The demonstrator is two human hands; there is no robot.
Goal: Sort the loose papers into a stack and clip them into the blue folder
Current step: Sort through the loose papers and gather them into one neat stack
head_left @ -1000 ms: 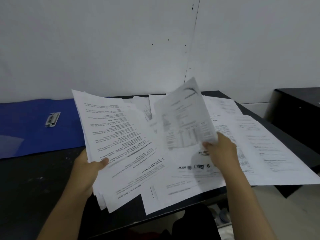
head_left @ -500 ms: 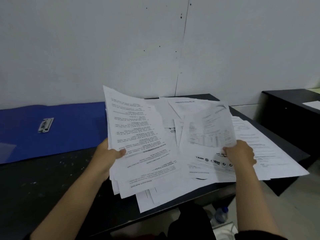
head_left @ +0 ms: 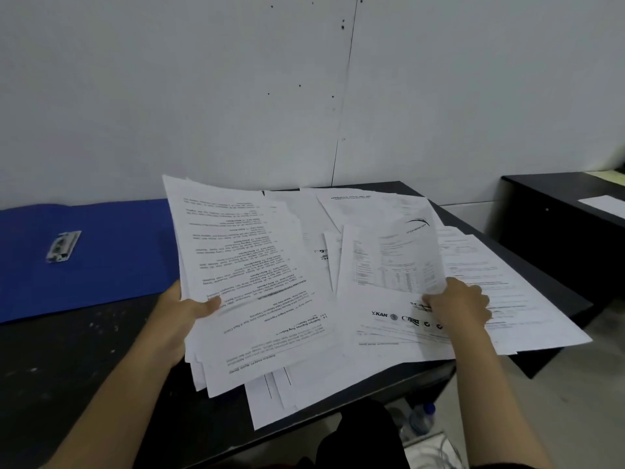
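From the head view, your left hand grips a fanned stack of papers at its left edge, thumb on top, the stack tilted above the black table. Your right hand pinches a single sheet lifted off the loose papers, which overhang the table's near and right edges. Bare table lies left of the stack, up to the open blue folder with its metal clip, well apart from both hands. One sheet reads "KAN"; other print is too blurred to read.
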